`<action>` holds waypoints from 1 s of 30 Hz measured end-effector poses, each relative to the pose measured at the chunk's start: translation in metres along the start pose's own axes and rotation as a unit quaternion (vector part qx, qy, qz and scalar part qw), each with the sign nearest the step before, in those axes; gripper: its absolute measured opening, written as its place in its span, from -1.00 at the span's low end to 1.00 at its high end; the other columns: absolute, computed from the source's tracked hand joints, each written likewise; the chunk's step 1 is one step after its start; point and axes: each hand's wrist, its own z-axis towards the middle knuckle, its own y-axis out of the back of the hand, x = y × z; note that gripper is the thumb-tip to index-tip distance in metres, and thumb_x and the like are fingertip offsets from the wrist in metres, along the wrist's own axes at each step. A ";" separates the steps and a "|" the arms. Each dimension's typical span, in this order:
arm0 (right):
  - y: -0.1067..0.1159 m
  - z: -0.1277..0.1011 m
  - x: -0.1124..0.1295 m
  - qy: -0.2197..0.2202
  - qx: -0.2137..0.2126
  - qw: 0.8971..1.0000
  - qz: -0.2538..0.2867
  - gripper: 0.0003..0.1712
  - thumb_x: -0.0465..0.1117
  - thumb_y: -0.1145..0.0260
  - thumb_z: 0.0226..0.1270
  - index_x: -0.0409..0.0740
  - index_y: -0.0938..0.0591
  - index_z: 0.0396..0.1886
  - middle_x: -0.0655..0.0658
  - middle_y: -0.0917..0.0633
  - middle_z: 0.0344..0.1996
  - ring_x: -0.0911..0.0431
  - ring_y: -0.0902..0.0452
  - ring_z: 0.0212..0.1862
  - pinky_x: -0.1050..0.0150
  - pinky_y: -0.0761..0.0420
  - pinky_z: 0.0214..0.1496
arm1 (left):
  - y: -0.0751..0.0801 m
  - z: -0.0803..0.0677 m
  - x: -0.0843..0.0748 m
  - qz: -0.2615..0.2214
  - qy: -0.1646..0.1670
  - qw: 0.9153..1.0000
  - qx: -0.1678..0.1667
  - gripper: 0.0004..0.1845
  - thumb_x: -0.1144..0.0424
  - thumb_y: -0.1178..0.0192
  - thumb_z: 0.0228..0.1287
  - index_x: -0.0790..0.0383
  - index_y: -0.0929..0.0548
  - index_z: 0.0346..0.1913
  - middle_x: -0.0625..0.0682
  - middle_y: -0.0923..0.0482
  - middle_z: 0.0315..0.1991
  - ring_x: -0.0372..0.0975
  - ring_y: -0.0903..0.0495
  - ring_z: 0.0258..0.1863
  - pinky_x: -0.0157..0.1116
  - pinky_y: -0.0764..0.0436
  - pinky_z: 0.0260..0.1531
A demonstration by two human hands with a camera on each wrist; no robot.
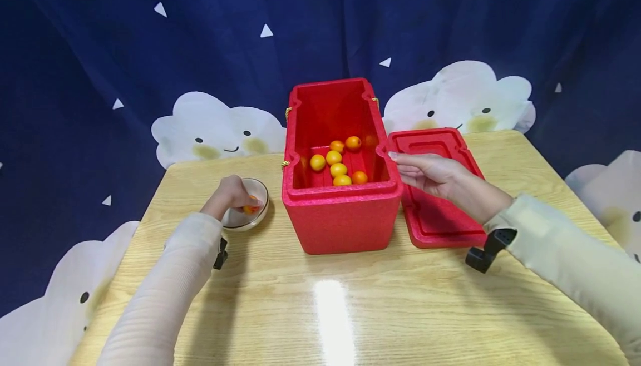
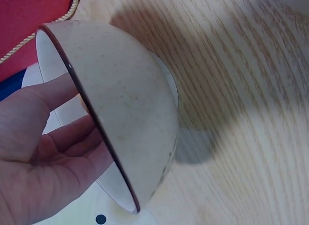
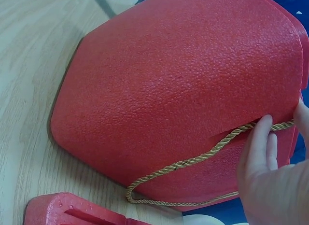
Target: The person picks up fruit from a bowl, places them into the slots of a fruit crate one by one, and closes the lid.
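Head view: the left hand (image 1: 231, 193) curls its fingers around a small orange fruit (image 1: 250, 208) inside the cream bowl (image 1: 248, 217), which stands on the wooden table (image 1: 320, 299) just left of the red foam box (image 1: 340, 171). The right hand (image 1: 433, 174), fingers loosely extended and holding nothing, hovers at the box's right rim. Seven yellow and orange fruits (image 1: 338, 164) lie on the box floor. The red lid (image 1: 435, 188) lies flat just right of the box, under the right hand.

Left wrist view: the bowl (image 2: 130, 119) shows its speckled outer wall; the fingers (image 2: 58, 143) reach inside it, and the fruit is hidden. A corner of the box (image 2: 29, 17) appears behind the bowl.

Right wrist view: the box's outer wall (image 3: 183, 94) fills the frame; the right hand's fingertips (image 3: 260, 138) rest against its gold rope handle (image 3: 193, 162). An edge of the lid (image 3: 72, 213) lies below the box.
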 end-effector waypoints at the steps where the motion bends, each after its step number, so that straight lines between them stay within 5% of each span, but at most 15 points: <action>1: 0.000 0.000 0.000 0.000 0.000 1.000 -0.002 -0.87 -0.02 -0.37 0.22 0.12 -0.78 -0.43 0.09 -0.80 -0.41 0.26 -0.75 -0.29 0.43 -0.70 -0.19 | 0.001 -0.001 0.001 -0.005 -0.002 1.000 0.000 -0.58 0.01 -0.43 0.00 0.36 -0.60 -0.46 0.05 -0.60 -0.59 -0.20 -0.74 -0.56 -0.36 -0.66 -0.25; 9: -0.001 -0.002 0.004 0.014 0.008 1.000 0.006 -0.83 -0.02 -0.35 0.24 0.08 -0.79 -0.44 0.06 -0.80 -0.48 0.27 -0.75 -0.35 0.42 -0.70 -0.20 | 0.014 0.000 0.000 -0.001 -0.026 1.000 0.010 -0.63 0.04 -0.44 0.00 0.35 -0.66 -0.51 0.04 -0.66 -0.62 -0.25 -0.71 -0.61 -0.45 -0.58 -0.38; 21: 0.001 -0.001 0.003 0.022 0.015 1.000 0.000 -0.83 -0.05 -0.32 0.28 0.08 -0.79 -0.44 0.06 -0.78 -0.51 0.28 -0.74 -0.37 0.42 -0.70 -0.19 | 0.018 -0.010 -0.005 -0.014 -0.022 0.995 0.095 -0.64 0.10 -0.34 0.11 0.39 -0.67 -0.25 0.01 -0.64 -0.43 -0.30 -0.66 -0.48 -0.33 -0.64 -0.24; 30: 0.000 -0.002 0.000 0.006 0.005 1.000 -0.002 -0.83 -0.03 -0.35 0.25 0.08 -0.78 -0.44 0.06 -0.79 -0.50 0.27 -0.74 -0.37 0.43 -0.70 -0.20 | 0.026 -0.028 -0.002 -0.032 -0.035 0.996 0.077 -0.62 0.11 -0.30 0.13 0.41 -0.68 -0.17 0.11 -0.72 -0.33 -0.21 -0.73 -0.40 -0.31 -0.66 -0.23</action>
